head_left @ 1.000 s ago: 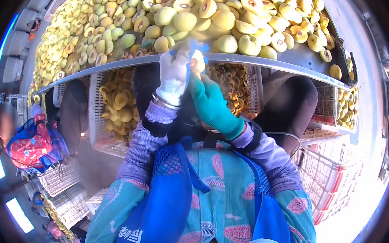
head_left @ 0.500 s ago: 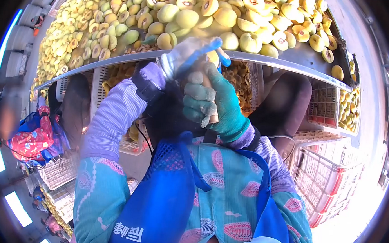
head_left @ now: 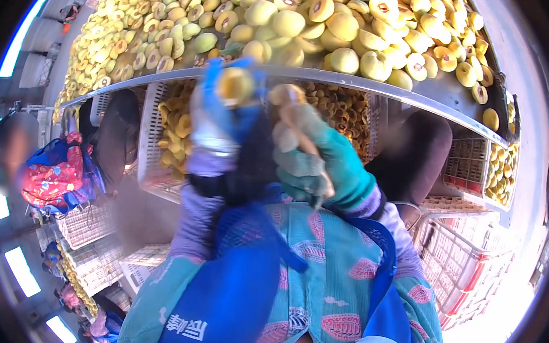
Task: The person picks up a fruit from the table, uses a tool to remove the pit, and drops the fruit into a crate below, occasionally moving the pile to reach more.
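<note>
In the head view, my left hand (head_left: 218,116), in a blue and white glove and blurred by motion, has its fingers round a yellow peach half (head_left: 237,85) held with the round side hidden. To its right, my right hand (head_left: 331,156) wears a green glove with grey fingers. It is closed round a wooden-handled tool (head_left: 305,146) that slants across the palm, its lower end sticking out below the fingers. The tool's working end is blurred near the thumb. Both hands are apart, just in front of the table's metal edge (head_left: 279,74).
Halved peaches (head_left: 288,24) cover the table ahead. Below its edge stand a crate of yellow pieces (head_left: 176,129) and a heap of brownish pieces (head_left: 345,116). White crates (head_left: 462,262) are stacked at right. A person in a red flowered top (head_left: 54,175) sits at left.
My hands were together over the tool and have parted. The left hand has moved left and down, turning so that the peach half shows. The right hand has shifted slightly right.
</note>
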